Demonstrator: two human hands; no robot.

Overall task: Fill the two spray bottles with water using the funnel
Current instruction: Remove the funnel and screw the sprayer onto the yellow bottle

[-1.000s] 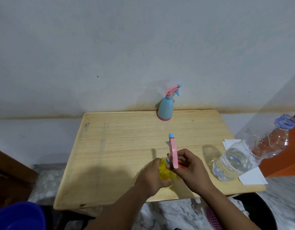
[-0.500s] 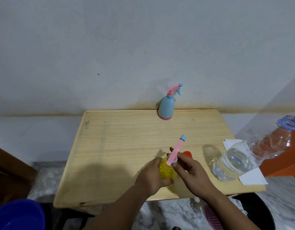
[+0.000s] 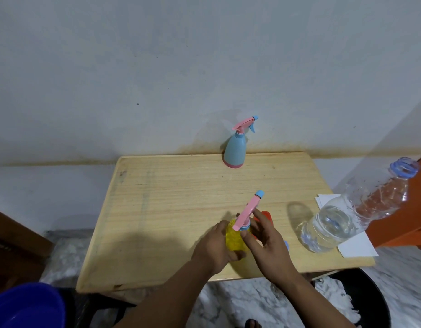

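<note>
A yellow spray bottle [image 3: 233,239] stands near the table's front edge, and my left hand [image 3: 215,247] is wrapped around its body. Its pink spray head [image 3: 248,210] with a blue nozzle tip points up and to the right. My right hand [image 3: 264,240] has its fingertips at the blue collar under the spray head, fingers spread. A red funnel [image 3: 266,215] peeks out behind my right hand, mostly hidden. A blue spray bottle [image 3: 235,151] with a pink head stands at the table's far edge by the wall. A big clear water bottle [image 3: 346,216], uncapped and part full, stands at the right.
The wooden table [image 3: 169,209] stands against a grey wall. White paper [image 3: 356,247] lies under the water bottle at the right edge. A small blue cap [image 3: 286,245] shows behind my right wrist. A blue basin [image 3: 24,306] is at the lower left, a black bin [image 3: 361,301] at the lower right.
The pink spray head has turned clockwise on the yellow bottle, from pointing straight away to pointing up and right. My right hand's fingers have loosened and spread around the collar.
</note>
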